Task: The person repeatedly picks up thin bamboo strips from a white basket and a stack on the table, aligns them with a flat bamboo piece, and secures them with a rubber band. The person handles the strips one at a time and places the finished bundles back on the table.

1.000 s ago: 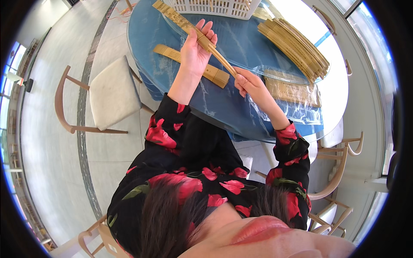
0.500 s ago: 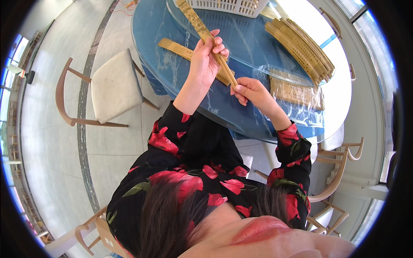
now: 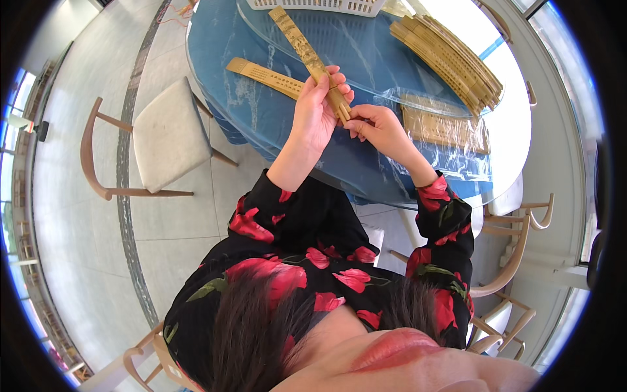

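Note:
A long, narrow bundle of tan bamboo slats (image 3: pixel 296 40) with a dark drawing on its face slants over the table. My left hand (image 3: pixel 316 116) is closed around its lower half, thumb on top. At the near end, where separate slat tips show, my right hand (image 3: pixel 377 124) pinches with thumb and fingers. Another tan bamboo slat piece (image 3: pixel 261 74), with rows of small dark marks, lies on the blue table (image 3: pixel 215 39) to the left of my left hand; its near end is hidden behind that hand.
To the right lies a fanned stack of printed bamboo slats (image 3: pixel 450 62). A clear plastic bag (image 3: pixel 447 127) with a flat brown thing inside is nearer. At the far edge of view stands a white slotted basket (image 3: pixel 339 5). A chair (image 3: pixel 171 134) stands at the left.
The slat bundle has turned so its drawn face shows more fully, and its near end sits higher. My right hand has moved slightly up, closer to my left hand.

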Available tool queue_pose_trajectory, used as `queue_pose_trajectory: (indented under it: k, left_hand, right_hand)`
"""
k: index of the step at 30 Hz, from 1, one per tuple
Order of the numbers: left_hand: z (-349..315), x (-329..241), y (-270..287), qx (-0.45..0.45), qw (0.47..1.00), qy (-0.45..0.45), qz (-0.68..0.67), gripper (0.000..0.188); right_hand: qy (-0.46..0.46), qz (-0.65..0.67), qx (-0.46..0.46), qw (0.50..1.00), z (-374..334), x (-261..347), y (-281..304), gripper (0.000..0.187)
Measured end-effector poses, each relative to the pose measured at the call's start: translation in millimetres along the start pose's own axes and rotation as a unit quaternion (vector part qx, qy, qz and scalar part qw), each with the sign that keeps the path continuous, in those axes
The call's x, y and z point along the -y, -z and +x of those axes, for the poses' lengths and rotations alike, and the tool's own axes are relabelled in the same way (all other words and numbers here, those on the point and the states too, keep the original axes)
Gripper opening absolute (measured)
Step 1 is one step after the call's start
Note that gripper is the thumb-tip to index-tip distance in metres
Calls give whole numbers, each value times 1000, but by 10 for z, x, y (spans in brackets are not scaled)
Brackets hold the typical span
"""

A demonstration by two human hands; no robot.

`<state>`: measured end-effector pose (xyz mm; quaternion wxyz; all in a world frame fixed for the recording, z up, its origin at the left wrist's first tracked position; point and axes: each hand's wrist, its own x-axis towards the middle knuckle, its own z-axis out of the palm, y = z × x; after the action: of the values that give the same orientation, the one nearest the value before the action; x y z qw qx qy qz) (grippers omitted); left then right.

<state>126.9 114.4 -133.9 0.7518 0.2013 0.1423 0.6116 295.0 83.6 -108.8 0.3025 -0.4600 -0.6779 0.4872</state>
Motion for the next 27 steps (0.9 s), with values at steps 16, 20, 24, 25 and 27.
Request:
queue_pose_trajectory:
  k: [16,20,24,25,27]
  left_hand:
    - [-151,180,-152,108,993,-49,-18,18]
    - [-201,200,-23,96,993,-53,31,20]
    - [-342,268,-189,36,995,-32,84,20]
    - [-367,280,-182,20,996,-31,86,20]
    - [-410,276,-128,-13,995,-32,97,20]
  right_hand:
    - [112,-117,-216,963,-42,-119,-157,27]
    - [54,-123,-223,966,-5,-68,-153,30]
    - [28,-172,-223,959,-19,-80,-59,32]
    - [30,-179,-220,958,-26,-85,-28,31]
    - [94,-156,-204,962,0,-90,49,29]
